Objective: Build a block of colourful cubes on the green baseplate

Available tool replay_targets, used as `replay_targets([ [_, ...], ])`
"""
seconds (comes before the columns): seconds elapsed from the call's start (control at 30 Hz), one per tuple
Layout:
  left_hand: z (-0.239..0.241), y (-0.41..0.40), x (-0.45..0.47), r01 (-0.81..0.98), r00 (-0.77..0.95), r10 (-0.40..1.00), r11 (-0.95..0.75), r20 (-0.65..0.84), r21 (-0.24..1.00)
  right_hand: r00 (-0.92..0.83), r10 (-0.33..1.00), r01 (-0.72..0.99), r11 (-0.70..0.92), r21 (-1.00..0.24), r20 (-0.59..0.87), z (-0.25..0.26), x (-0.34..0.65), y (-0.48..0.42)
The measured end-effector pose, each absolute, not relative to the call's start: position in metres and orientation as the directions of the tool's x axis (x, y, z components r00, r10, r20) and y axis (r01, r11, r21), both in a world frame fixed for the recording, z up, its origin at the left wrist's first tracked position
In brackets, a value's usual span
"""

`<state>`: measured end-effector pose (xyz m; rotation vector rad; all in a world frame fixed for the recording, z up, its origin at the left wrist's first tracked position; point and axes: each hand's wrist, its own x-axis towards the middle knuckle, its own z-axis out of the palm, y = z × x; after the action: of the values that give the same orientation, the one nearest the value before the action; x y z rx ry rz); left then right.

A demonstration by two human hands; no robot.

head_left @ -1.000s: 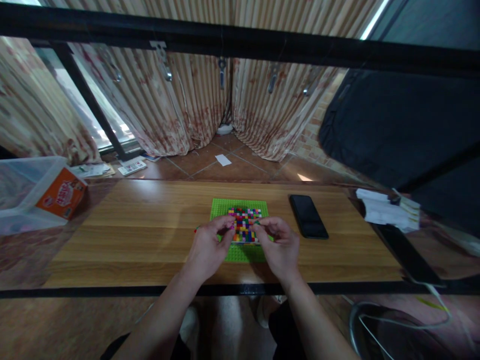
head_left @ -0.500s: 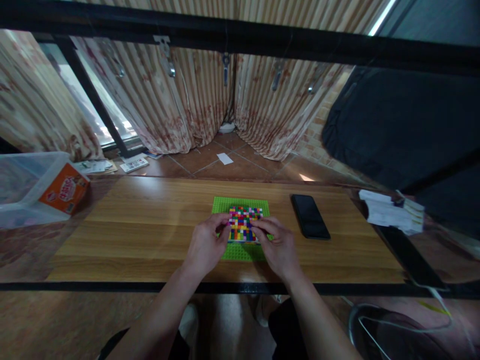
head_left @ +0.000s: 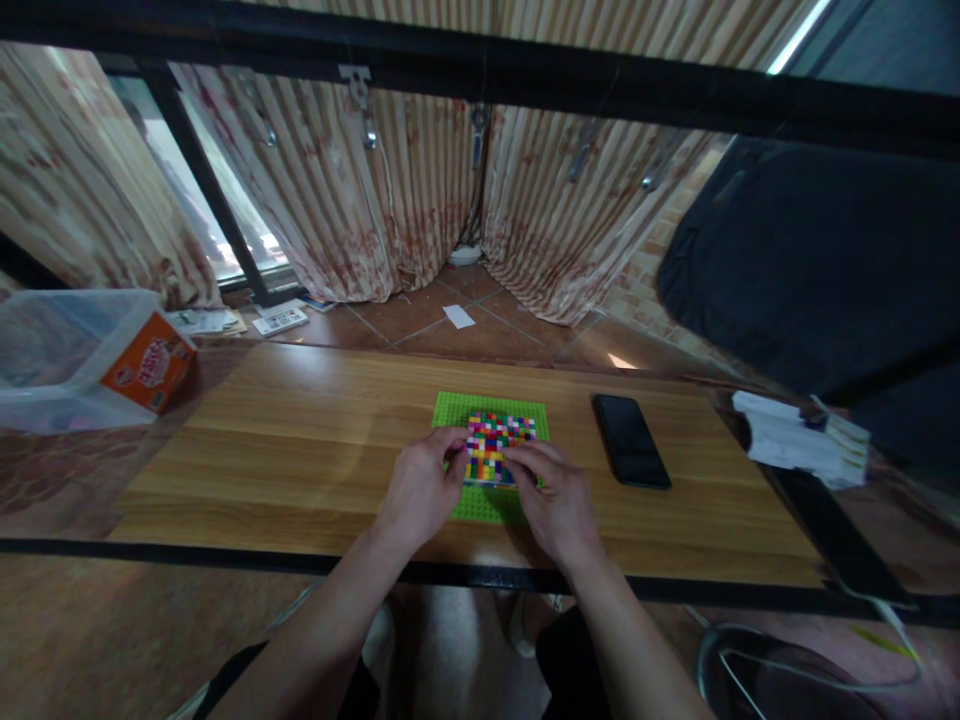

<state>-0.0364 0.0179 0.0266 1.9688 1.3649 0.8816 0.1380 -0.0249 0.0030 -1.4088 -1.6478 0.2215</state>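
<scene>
A green studded baseplate (head_left: 460, 411) lies flat in the middle of the wooden table (head_left: 300, 440). On it sits a square patch of small multicoloured bricks (head_left: 496, 440). My left hand (head_left: 417, 492) rests at the patch's left edge, fingertips touching the bricks. My right hand (head_left: 553, 498) lies over the near right part of the patch, fingers curled down onto the bricks and hiding some of them. Whether either hand pinches a loose brick cannot be seen.
A black phone (head_left: 631, 453) lies flat just right of the baseplate. A clear plastic bin (head_left: 52, 350) holding an orange box (head_left: 150, 363) stands at the far left. White papers (head_left: 795, 440) sit at the right end. A black bar (head_left: 225, 556) runs along the near edge.
Both hands have closed in on the brick patch, the right one sliding left over its near edge. The camera view has shifted slightly, so everything sits a little further right.
</scene>
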Motion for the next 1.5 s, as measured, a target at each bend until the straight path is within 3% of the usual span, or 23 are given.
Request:
replay_targets([
  [0.8,0.0265,0.0153,-0.0361,0.604,0.276,0.943,-0.319,0.184,0.730,0.123,0.854,0.702,0.286,-0.652,0.506,0.0087,0.1351,-0.0260],
  [1.1,0.0254,0.0156,-0.0360,0.606,0.282,0.940,-0.330,0.193,0.724,0.269,0.852,0.699,0.148,-0.700,0.449,0.0056,0.1367,-0.0219],
  [1.5,0.0253,0.0146,-0.0362,0.627,0.314,0.934,-0.337,0.169,0.703,0.332,0.870,0.547,0.138,-0.826,0.364,0.0050,0.1369,-0.0176],
])
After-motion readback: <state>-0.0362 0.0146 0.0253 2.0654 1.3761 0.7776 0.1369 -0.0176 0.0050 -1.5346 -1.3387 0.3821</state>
